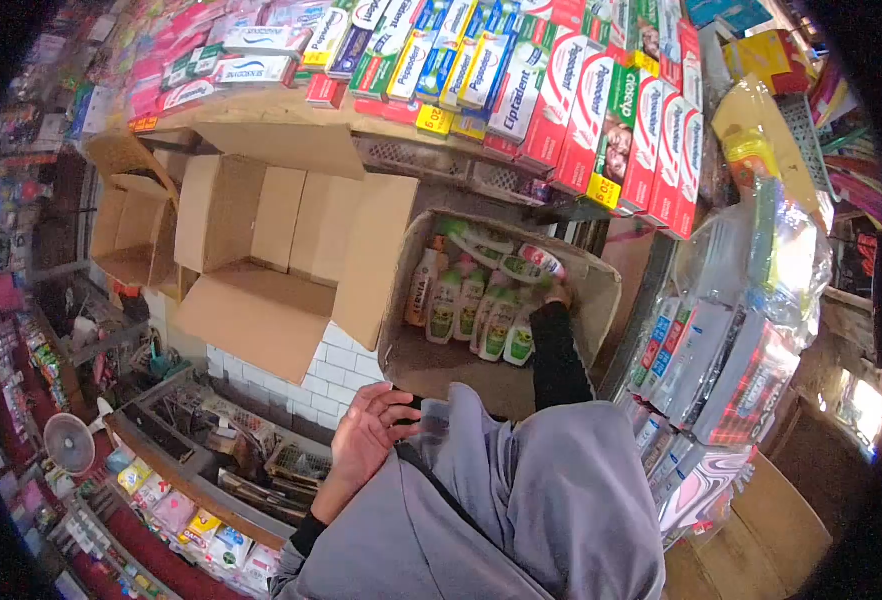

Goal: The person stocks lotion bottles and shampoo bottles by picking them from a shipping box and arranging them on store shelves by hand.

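Observation:
My right hand (559,294) reaches into a cardboard box (439,368) that holds several white and green bottles (497,325). It is at the right side of the group, close to a white bottle with a pink and red label (541,262) lying on its side. Its fingers are mostly hidden, so a grip cannot be made out. A cream bottle with an orange cap (422,287) stands at the box's left wall. My left hand (366,435) is raised in front of my grey garment, fingers loosely bent and apart, with nothing in it.
An open cardboard box (261,320) with spread flaps sits left of the bottles. Rows of toothpaste cartons (571,90) cover the shelf above. Plastic-wrapped goods (731,370) are stacked at right. A fan (69,444) and a counter with packets (201,525) are at lower left.

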A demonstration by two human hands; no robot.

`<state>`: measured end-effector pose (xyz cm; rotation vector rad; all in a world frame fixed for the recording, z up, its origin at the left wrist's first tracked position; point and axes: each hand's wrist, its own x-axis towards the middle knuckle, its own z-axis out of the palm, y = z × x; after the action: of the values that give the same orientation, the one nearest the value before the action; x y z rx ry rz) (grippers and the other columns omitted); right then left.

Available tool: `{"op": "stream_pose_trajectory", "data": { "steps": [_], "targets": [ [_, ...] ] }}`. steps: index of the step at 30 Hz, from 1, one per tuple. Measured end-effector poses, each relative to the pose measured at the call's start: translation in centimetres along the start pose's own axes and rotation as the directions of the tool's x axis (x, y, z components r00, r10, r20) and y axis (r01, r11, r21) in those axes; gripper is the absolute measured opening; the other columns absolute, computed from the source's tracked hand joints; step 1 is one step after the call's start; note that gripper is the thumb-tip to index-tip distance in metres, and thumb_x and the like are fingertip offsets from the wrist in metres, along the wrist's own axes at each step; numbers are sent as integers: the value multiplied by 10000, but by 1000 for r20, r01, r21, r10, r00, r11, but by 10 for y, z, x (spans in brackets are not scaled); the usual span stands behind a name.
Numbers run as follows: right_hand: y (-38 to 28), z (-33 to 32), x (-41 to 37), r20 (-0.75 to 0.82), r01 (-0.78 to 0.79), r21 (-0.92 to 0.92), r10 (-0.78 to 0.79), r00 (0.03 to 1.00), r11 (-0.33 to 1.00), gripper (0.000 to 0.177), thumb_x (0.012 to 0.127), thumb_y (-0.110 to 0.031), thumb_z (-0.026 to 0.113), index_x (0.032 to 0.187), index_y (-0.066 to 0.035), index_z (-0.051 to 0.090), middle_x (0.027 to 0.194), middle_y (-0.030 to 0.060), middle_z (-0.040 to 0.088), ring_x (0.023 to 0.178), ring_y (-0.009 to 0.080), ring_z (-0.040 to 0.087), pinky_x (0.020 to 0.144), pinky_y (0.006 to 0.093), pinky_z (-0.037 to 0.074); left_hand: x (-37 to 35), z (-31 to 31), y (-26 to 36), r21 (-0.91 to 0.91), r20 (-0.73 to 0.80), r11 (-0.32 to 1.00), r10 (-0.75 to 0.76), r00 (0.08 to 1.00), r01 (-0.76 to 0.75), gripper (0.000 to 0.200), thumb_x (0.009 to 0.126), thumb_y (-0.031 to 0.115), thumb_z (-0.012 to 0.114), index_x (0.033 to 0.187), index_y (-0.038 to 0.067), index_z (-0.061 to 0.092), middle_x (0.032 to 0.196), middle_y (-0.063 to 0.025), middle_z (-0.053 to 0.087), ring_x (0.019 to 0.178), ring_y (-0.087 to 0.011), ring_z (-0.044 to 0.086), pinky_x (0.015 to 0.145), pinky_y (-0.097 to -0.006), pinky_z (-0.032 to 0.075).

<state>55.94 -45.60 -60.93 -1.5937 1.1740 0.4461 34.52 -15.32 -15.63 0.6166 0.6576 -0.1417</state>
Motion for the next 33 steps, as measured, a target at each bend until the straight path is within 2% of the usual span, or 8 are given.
{"op": "stream_pose_trajectory", "data": {
  "steps": [3,7,15,19,27,29,31,33],
  "targets": [
    [-9,16,11,-61,85,-94,-91,994,992,461,841,-329,563,1233,-104,470,1035,106,554,865,264,571,653,408,484,3,-5,-7,-70,16,997,19,1000,-18,529,909,437,438,1282,66,381,1222,-186,492,1088,-324,537,903,-440,464],
    [-12,35,21,-110,127,-216,-153,982,968,521,825,-374,573,1247,-94,454,1062,112,542,877,269,559,671,414,479,4,-9,-13,-55,-27,998,24,999,-25,536,906,433,446,1292,67,377,1225,-188,491,1095,-322,534,907,-443,458],
    [-8,43,38,-191,106,-448,-211,959,888,645,792,-464,591,1277,-74,420,1116,124,517,900,279,535,706,426,467,3,-13,-23,-28,-97,999,24,995,-26,528,906,442,442,1289,82,395,1225,-191,491,1079,-334,538,894,-466,460],
    [-9,41,37,-202,74,-612,-246,948,787,709,776,-509,601,1291,-64,403,1144,130,505,911,285,523,724,432,461,5,-19,-29,-73,-64,997,-3,998,-2,515,914,428,433,1304,93,388,1250,-185,481,1107,-335,524,906,-466,454],
    [-21,35,33,-167,7,-869,-306,937,496,840,743,-600,619,1321,-43,370,1198,142,480,934,295,499,759,443,449,11,-24,-29,-60,3,998,-3,1000,3,507,926,411,415,1317,93,362,1274,-184,467,1134,-336,510,920,-473,442],
    [-22,38,36,-151,49,-831,-310,939,554,873,735,-622,624,1328,-38,361,1212,145,473,940,298,493,768,446,446,11,-23,-28,-56,-10,998,-19,1000,18,505,926,409,413,1313,89,362,1274,-184,466,1133,-333,511,922,-474,440],
    [6,46,71,-167,162,-585,-313,935,794,1012,662,-592,700,1388,-42,258,1275,209,454,1100,339,485,855,469,453,11,-23,-28,-53,-26,998,-27,999,25,505,926,408,412,1311,86,361,1273,-183,466,1133,-330,511,921,-477,439],
    [26,50,94,-147,239,-259,-282,948,936,1035,650,-577,718,1398,-40,245,1300,238,450,1143,354,502,879,474,465,11,-21,-27,-51,-40,998,-38,998,36,505,926,408,411,1311,84,359,1272,-182,466,1134,-327,510,919,-481,440]
  ]
}}
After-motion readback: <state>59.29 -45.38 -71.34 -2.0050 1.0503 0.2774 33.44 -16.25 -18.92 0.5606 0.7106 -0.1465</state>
